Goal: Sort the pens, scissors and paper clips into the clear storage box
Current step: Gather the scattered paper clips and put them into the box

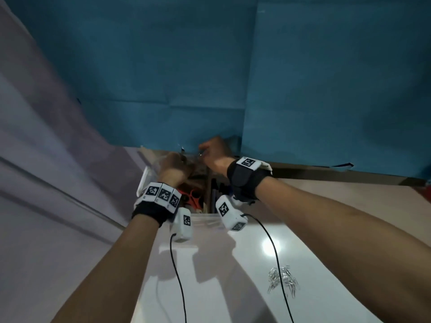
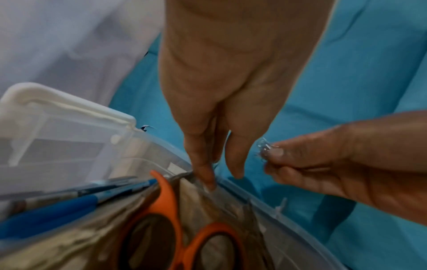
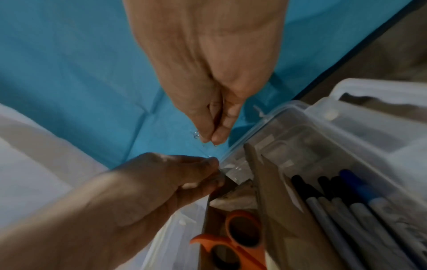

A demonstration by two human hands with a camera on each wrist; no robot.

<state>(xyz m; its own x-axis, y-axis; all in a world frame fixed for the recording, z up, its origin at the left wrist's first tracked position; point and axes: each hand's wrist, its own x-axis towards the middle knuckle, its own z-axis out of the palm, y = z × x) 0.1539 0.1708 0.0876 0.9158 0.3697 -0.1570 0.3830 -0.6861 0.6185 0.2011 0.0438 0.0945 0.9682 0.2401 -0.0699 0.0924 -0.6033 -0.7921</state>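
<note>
Left wrist view: we see right hand pinching paper clips above the clear storage box far rim, left hand fingertips gripping that rim.

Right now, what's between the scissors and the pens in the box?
A brown cardboard divider stands between the orange scissors and the pens, clearest in the right wrist view.
</note>
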